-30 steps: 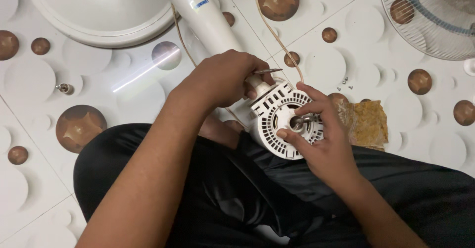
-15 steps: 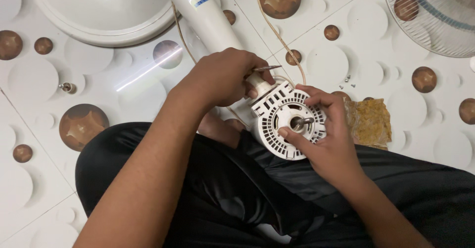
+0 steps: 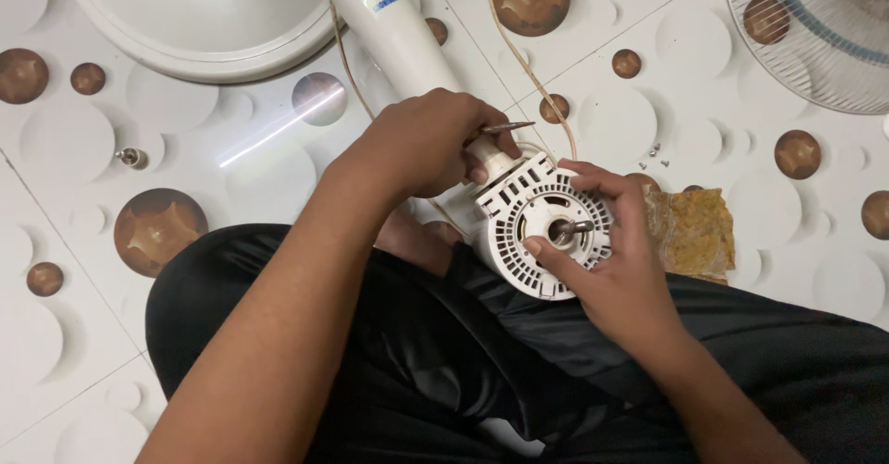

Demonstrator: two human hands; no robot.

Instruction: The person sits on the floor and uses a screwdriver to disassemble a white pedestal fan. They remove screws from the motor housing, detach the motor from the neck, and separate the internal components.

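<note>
A white round fan motor housing (image 3: 532, 228) with slotted vents lies on my lap, a metal shaft (image 3: 569, 229) sticking out of its centre. My right hand (image 3: 616, 260) wraps around the housing's right side, thumb resting on its face just beside the shaft. My left hand (image 3: 421, 140) grips the neck where the housing joins the white fan pole (image 3: 389, 24) and also holds a thin metal tool (image 3: 507, 128) whose tip points right. A beige cord (image 3: 519, 52) runs up from the housing.
The round white fan base (image 3: 199, 15) lies on the patterned floor at top left, a wire fan guard (image 3: 815, 29) at top right. Small loose screws (image 3: 653, 154) and a brownish cloth (image 3: 690, 232) lie to the right. A small metal part (image 3: 130, 156) sits at left.
My right thumb has slid across the housing's face toward the shaft, and the fingers have shifted round its rim. The left hand has stayed where it was.
</note>
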